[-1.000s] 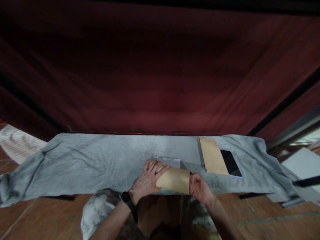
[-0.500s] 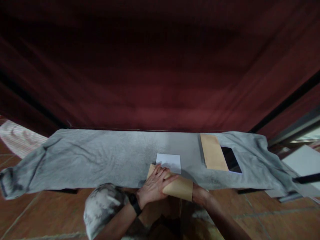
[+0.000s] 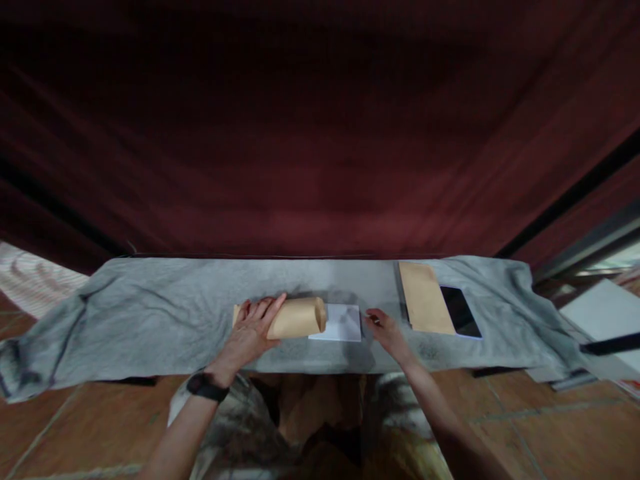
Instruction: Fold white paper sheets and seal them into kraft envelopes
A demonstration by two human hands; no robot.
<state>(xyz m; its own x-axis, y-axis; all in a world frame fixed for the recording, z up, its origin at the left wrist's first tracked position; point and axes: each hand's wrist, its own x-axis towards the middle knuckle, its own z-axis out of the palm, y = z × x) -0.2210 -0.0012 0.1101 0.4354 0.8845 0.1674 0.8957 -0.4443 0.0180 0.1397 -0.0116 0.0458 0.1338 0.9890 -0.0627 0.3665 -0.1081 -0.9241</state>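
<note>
A brown envelope (image 3: 296,317) lies bulged open on the grey cloth (image 3: 150,320), its mouth facing right. My left hand (image 3: 250,330) rests on its left half with the fingers wrapped over it. A white folded sheet (image 3: 342,323) lies flat just right of the envelope's mouth, partly under it. My right hand (image 3: 385,330) is at the sheet's right edge with the fingers close together and nothing visible in them; it looks just apart from the paper.
A second brown envelope (image 3: 423,297) lies flat at the right of the cloth, with a dark phone (image 3: 461,311) beside it. A dark red curtain (image 3: 320,133) hangs behind. White boards (image 3: 597,320) stand at far right. The floor below is tiled.
My left hand has carried the brown envelope left and farther onto the cloth. My right hand has let go of it and moved to the white sheet's right edge.
</note>
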